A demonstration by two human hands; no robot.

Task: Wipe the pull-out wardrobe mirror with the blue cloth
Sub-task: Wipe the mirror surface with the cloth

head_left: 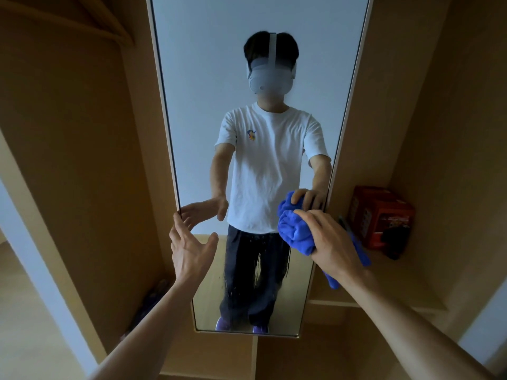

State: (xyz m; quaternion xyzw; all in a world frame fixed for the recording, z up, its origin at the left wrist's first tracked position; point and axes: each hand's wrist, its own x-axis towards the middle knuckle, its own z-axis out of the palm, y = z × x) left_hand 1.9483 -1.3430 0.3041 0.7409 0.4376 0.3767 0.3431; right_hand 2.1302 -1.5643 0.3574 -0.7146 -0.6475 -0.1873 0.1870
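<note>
A tall, narrow pull-out mirror [208,78] stands upright in front of me inside a light wooden wardrobe and reflects a person in a white shirt. My right hand [329,242] grips a bunched blue cloth [295,229] and presses it against the glass near the mirror's right edge, about mid-height. My left hand [189,248] is spread with straight fingers, and its fingertips touch the mirror's left frame edge. Wet streaks show on the lower glass below the cloth.
A red box [381,215] sits on a wooden shelf [397,283] to the right of the mirror. A wooden panel [82,160] flanks the mirror on the left. Some dim items lie low at the left near the floor [153,300].
</note>
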